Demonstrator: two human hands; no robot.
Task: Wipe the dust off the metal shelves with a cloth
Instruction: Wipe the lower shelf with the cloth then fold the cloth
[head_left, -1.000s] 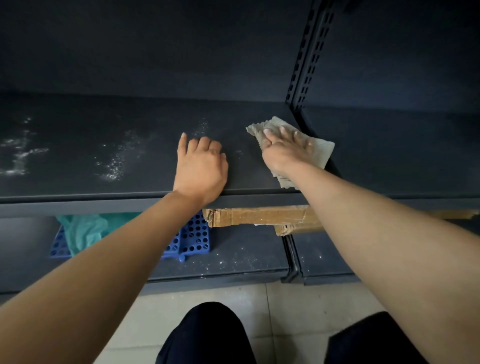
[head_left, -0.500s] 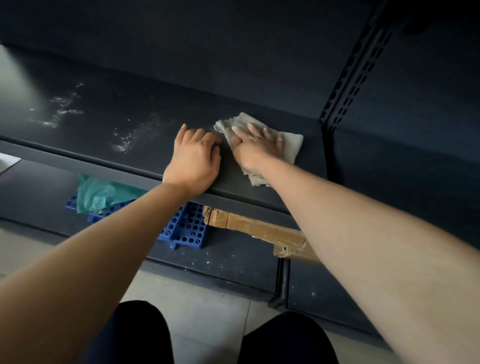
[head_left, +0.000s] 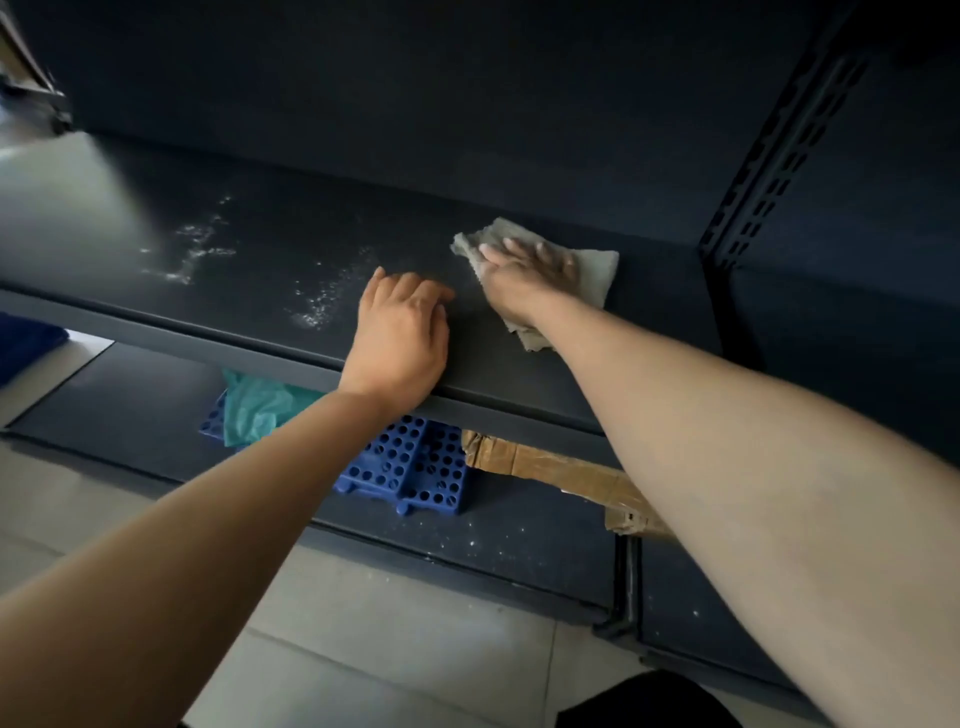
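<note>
2 hands are on the metal shelf (head_left: 311, 228). Nearest, under it, the lower shelf (head_left: 130, 410) holds a blue plastic grid (head_left: 415, 470), a green rag (head_left: 254, 410) and a strip of cardboard (head_left: 561, 467).

At the front edge of the metal shelf, the left hand (head_left: 400, 332) rests with its fingers loosely bent. It holds nothing. Left of it lie 2 white patches of dust: 1 (head_left: 317, 306) close to the hand and 1 (head_left: 192, 254) nearer the left end.

Farther back, toward the right end, the right hand (head_left: 530, 280) lies flat on the grey cloth (head_left: 595, 270). Its fingers are straight and press down; they do not grip. The cloth pokes out around the hand, and 1 corner points to the front edge.

The cloth looks soft, thin and light. It would likely bunch up if pushed by a corner, so a flat palm on its middle seems the best hold. It should slide easily on smooth metal. The dust looks loose, so a fast wipe could spill it over the front edge. The left hand sits between the cloth and the dust.
</note>
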